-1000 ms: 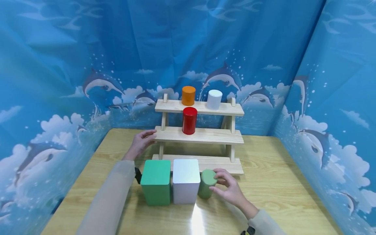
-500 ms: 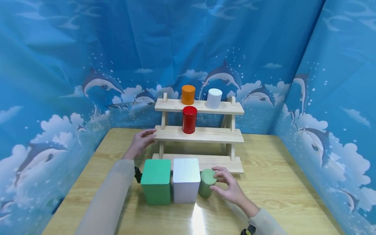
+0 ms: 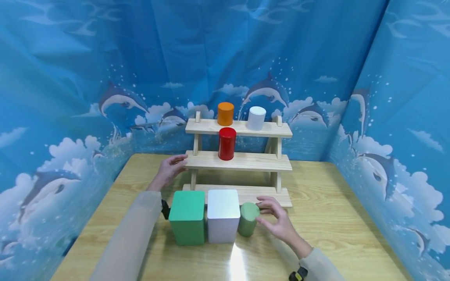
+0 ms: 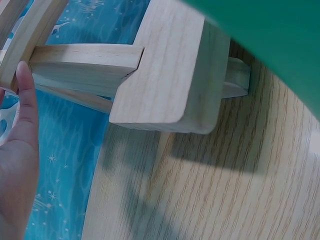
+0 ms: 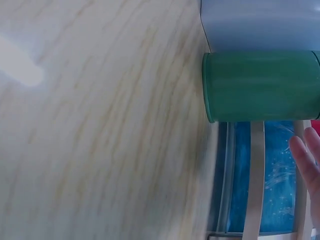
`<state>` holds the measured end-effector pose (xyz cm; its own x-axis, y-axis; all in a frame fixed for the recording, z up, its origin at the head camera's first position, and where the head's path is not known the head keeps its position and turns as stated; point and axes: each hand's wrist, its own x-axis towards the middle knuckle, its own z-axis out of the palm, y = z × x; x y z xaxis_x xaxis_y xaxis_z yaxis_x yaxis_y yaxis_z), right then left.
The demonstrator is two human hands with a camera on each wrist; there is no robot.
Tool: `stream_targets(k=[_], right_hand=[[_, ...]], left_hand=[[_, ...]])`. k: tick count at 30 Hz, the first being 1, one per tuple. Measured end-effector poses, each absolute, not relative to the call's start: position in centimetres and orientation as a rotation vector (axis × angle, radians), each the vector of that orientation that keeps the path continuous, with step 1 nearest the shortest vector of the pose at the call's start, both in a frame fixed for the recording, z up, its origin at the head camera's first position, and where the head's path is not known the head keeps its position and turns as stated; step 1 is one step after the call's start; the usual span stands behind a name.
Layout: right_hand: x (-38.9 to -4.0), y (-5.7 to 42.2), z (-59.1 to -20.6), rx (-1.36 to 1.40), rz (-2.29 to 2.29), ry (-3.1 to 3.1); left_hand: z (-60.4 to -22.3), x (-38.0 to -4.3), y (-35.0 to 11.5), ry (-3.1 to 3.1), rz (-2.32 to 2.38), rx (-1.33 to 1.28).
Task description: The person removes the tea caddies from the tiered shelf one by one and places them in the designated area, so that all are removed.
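Note:
My left hand (image 3: 168,171) holds the left end of the middle shelf of a three-step wooden display stand (image 3: 260,162). In the left wrist view the thumb (image 4: 27,105) lies along the shelf's edge. A green cylindrical canister (image 3: 248,222) stands upright on the table in front of the stand. Just right of it is my right hand (image 3: 279,224), with thumb and fingers parted and nothing held. The right wrist view has the canister (image 5: 260,87) next to a pale box (image 5: 265,25), with the fingers (image 5: 305,157) clear of its side.
A white box (image 3: 223,226) stands left of the canister, and a green box (image 3: 188,232) is left of that. The stand carries a red canister (image 3: 227,144) on its middle shelf. Orange (image 3: 225,114) and white canisters (image 3: 256,118) sit on top. Dolphin-print curtains (image 3: 218,47) enclose the table.
My right hand has drawn back slightly to the right from the green canister, its fingers having been around the canister's side. The left hand stays at the shelf.

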<state>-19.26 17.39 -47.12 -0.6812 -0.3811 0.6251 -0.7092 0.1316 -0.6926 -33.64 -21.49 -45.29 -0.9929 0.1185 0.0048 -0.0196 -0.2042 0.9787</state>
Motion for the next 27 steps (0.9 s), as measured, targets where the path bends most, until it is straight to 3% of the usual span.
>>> stream_targets(k=[27], right_hand=[[-22.2,17.6,-43.8,0.976,1.621,-2.1]], left_hand=[[-46.5,-34.5,-21.5,2.09,2.3,0.176]])
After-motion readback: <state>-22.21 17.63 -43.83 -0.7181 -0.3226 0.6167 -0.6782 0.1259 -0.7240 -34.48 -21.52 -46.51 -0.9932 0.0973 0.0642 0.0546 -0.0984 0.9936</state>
